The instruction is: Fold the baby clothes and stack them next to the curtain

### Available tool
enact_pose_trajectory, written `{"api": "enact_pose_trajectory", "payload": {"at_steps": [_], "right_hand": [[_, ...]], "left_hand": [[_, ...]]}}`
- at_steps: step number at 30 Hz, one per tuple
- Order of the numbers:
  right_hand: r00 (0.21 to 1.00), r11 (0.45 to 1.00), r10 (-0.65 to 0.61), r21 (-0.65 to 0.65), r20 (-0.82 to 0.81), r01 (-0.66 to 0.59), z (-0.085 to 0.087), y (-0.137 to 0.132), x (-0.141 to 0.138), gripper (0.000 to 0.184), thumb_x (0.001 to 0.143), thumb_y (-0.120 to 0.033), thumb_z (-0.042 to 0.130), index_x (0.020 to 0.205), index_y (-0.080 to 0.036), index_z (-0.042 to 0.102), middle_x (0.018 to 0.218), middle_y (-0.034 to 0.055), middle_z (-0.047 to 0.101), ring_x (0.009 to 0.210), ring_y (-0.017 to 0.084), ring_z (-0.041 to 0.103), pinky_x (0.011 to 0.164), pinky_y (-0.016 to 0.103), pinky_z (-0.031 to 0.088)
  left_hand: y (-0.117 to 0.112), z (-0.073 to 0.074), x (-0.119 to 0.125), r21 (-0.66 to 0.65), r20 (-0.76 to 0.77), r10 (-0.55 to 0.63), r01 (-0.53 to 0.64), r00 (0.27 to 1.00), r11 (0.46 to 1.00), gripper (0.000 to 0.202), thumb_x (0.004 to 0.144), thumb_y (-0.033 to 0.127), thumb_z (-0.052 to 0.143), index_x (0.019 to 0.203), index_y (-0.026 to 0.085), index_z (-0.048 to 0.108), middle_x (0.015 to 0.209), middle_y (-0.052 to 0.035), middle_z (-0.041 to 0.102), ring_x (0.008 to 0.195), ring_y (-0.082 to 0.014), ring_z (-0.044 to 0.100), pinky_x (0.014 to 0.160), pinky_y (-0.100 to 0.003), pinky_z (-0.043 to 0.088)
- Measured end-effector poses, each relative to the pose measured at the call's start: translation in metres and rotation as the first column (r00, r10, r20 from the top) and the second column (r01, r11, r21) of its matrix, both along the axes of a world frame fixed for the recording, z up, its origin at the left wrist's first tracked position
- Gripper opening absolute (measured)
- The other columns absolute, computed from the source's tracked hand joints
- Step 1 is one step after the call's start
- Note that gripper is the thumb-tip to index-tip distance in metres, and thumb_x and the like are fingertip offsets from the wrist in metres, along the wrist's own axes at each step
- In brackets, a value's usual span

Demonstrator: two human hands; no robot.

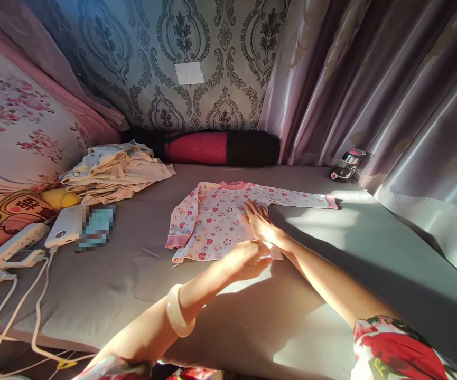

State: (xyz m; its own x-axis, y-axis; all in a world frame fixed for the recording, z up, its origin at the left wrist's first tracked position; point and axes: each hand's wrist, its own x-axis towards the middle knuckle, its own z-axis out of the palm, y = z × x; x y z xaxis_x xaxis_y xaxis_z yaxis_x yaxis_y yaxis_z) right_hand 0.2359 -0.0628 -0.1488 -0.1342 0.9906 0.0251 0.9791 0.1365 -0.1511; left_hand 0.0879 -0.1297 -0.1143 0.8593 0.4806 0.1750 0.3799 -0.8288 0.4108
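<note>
Right hand [260,226] lies flat, palm down, fingers stretched out, on a pink-patterned shirt [220,219]. Left hand [249,259], with a pale bangle [177,312] on its forearm, curls at the shirt's lower edge; I cannot tell whether it grips the cloth. The shirt lies spread on a grey bed [133,295], one sleeve [303,199] straight out to the right. Farther off: a power strip [10,256] and clothes pile [117,169] to the left, a red-and-black roll [208,148] along the wall [230,58], a bottle [346,168] by the curtain [323,89]

Pale heart-printed shirt [218,221] (pink-cuffed), flat on the grey sheet [113,287]
</note>
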Motion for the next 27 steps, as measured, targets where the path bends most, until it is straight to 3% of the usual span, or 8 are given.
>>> {"api": "enact_pose_trajectory", "payload": {"at_steps": [3,6,10,12,13,16,20,27], "right_hand": [[1.000,0.999,-0.018,-0.042,-0.002,0.018,-0.010,-0.003,-0.004,0.064,0.102,-0.042,0.022,0.155,-0.007,0.030,0.163,0.0176,0.022,0.151,0.031,0.016,0.120,0.050,0.016],[1.000,0.999,-0.027,-0.034,0.016,0.027,-0.009,-0.002,-0.001,0.063,0.102,-0.042,0.027,0.154,-0.008,0.033,0.163,0.0180,0.024,0.151,0.032,0.018,0.119,0.050,0.018],[0.999,1.000,-0.012,-0.017,0.032,0.013,0.008,0.012,0.002,0.052,0.101,-0.044,0.032,0.138,-0.015,0.055,0.148,0.0168,0.049,0.137,0.031,0.043,0.111,0.048,0.033],[0.999,0.999,-0.040,-0.018,0.016,0.040,0.017,0.027,0.002,0.049,0.103,-0.040,0.027,0.118,-0.017,0.067,0.129,0.0148,0.064,0.122,0.028,0.057,0.104,0.044,0.040],[0.998,0.998,-0.063,-0.012,0.004,0.063,0.021,0.037,0.001,0.049,0.103,-0.037,0.026,0.113,-0.017,0.069,0.123,0.0142,0.066,0.117,0.027,0.059,0.102,0.042,0.041],[0.992,0.992,-0.124,0.029,-0.023,0.125,0.021,0.069,-0.002,0.045,0.102,-0.029,0.028,0.127,-0.013,0.062,0.137,0.0163,0.059,0.128,0.026,0.052,0.108,0.041,0.037],[0.975,0.975,-0.217,0.028,-0.053,0.218,0.003,0.106,-0.007,0.058,0.102,-0.034,0.025,0.152,-0.005,0.034,0.160,0.0196,0.029,0.148,0.031,0.026,0.118,0.048,0.024],[0.970,0.970,-0.242,-0.011,-0.034,0.241,-0.018,0.125,-0.004,0.068,0.101,-0.043,0.021,0.156,-0.003,0.023,0.164,0.0192,0.018,0.151,0.033,0.015,0.120,0.053,0.016]], "left_hand": [[0.017,0.005,-0.036,-0.087,0.007,0.147,-0.146,0.989,0.985,0.022,0.095,0.027,0.050,0.104,0.024,0.070,0.098,-0.0058,0.072,0.091,-0.0194,0.067,0.079,-0.029,0.052],[0.038,0.009,-0.081,-0.101,-0.030,0.353,-0.354,0.935,0.930,0.022,0.094,0.032,0.050,0.097,0.023,0.070,0.097,-0.0058,0.072,0.091,-0.0208,0.067,0.077,-0.030,0.051],[0.065,0.004,-0.143,-0.047,-0.072,0.653,-0.656,0.754,0.753,0.024,0.092,0.035,0.052,0.104,0.021,0.068,0.106,-0.0074,0.069,0.094,-0.0216,0.066,0.081,-0.031,0.051],[0.073,-0.003,-0.166,0.014,-0.090,0.743,-0.746,0.663,0.666,0.027,0.091,0.038,0.053,0.107,0.021,0.066,0.104,-0.0086,0.066,0.097,-0.0232,0.064,0.083,-0.033,0.052],[0.075,-0.006,-0.173,0.018,-0.100,0.750,-0.753,0.653,0.658,0.028,0.090,0.039,0.054,0.108,0.021,0.066,0.104,-0.0089,0.065,0.099,-0.0238,0.063,0.084,-0.033,0.052],[0.072,-0.011,-0.183,-0.045,-0.131,0.679,-0.689,0.722,0.723,0.032,0.088,0.045,0.058,0.109,0.023,0.066,0.110,-0.0082,0.064,0.106,-0.0246,0.061,0.089,-0.035,0.051],[0.064,-0.006,-0.185,-0.124,-0.161,0.573,-0.593,0.803,0.796,0.040,0.082,0.052,0.064,0.113,0.028,0.064,0.120,-0.0053,0.064,0.112,-0.0258,0.059,0.096,-0.039,0.049],[0.065,0.020,-0.195,-0.221,-0.276,0.436,-0.498,0.857,0.839,0.042,0.081,0.040,0.063,0.121,0.030,0.061,0.134,-0.0035,0.058,0.122,-0.0264,0.055,0.099,-0.037,0.049]]}}
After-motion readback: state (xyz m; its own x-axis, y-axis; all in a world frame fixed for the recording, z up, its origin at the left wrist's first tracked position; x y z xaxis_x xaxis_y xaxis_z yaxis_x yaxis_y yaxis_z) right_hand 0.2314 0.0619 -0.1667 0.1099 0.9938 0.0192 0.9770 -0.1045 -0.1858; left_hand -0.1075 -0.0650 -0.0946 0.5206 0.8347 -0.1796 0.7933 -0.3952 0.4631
